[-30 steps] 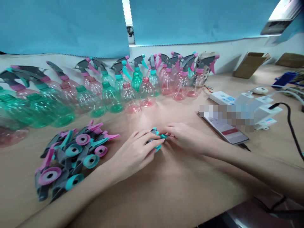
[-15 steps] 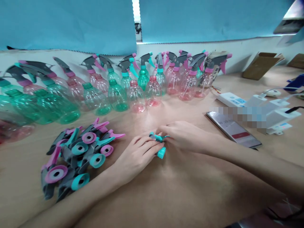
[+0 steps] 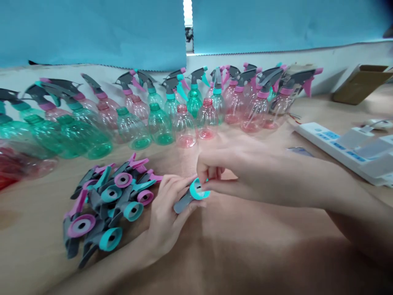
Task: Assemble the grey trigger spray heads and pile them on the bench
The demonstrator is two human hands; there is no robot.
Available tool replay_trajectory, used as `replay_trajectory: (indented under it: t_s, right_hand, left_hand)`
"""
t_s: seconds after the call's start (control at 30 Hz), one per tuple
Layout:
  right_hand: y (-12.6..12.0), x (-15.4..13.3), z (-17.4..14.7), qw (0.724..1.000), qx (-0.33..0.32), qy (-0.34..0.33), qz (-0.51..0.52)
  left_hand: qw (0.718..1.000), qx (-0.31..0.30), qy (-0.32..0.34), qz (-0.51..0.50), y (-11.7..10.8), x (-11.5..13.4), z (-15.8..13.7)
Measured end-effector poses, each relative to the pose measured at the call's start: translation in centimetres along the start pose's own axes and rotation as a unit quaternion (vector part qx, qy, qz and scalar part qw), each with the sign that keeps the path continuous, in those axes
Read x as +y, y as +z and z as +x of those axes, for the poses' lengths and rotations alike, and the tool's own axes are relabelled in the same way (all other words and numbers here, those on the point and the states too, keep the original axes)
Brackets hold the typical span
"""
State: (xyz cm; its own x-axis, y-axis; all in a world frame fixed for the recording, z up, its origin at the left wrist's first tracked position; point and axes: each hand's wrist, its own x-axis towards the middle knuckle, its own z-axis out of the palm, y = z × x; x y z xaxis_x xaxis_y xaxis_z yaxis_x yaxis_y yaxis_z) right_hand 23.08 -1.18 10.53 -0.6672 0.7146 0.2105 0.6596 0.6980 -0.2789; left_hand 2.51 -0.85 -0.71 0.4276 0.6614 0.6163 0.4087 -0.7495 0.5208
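Note:
My left hand point(image 3: 167, 205) is closed around a grey trigger spray head point(image 3: 183, 201), whose teal collar point(image 3: 195, 189) faces up toward me. At that collar's opening, the thumb and curled fingers of my right hand point(image 3: 222, 168) are pinched together; anything between them is hidden. Just left of my left hand lies a pile of loose spray heads point(image 3: 112, 205), grey with pink or teal collars and triggers, many with their round undersides showing.
Behind stand rows of clear pink and green bottles, some open-necked like the pink bottle point(image 3: 185, 127), others with spray heads on. At right are a white power strip point(image 3: 334, 143) with plugs, a partly hidden phone point(image 3: 299, 151) and a brown box point(image 3: 359, 86).
The spray head has turned so its collar opening points up toward me. My right hand has moved from its trigger side to the collar. The view has shifted slightly right.

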Motion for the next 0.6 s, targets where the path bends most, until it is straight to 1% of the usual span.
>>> replay_trajectory:
  t_s: [0.07, 0.2, 0.3, 0.37, 0.5, 0.6]
  right_hand:
    - [0.5, -0.1, 0.0, 1.0, -0.005, -0.01, 0.0]
    - [0.7, 0.1, -0.1, 1.0, -0.017, 0.0, 0.005]
    - [0.8, 0.2, -0.1, 0.999, -0.029, -0.003, 0.025]
    - [0.9, 0.3, -0.1, 0.999, -0.034, 0.006, 0.028]
    - [1.1, 0.6, -0.1, 0.999, -0.028, 0.022, 0.021]
    - [1.3, 0.6, 0.0, 0.998, -0.017, 0.033, 0.047]
  left_hand:
    - [1.0, -0.002, 0.004, -0.008, 0.0, 0.1, 0.0]
    - [1.0, -0.002, 0.027, -0.015, -0.2, 0.3, 0.0]
    - [0.999, -0.008, 0.026, -0.021, -0.2, 0.2, -0.1]
    - [0.999, -0.013, 0.022, -0.028, -0.2, 0.0, -0.2]
    - [0.999, -0.031, 0.014, -0.039, -0.2, -0.1, -0.3]
    - [0.999, -0.026, 0.021, -0.04, -0.3, 0.0, -0.3]
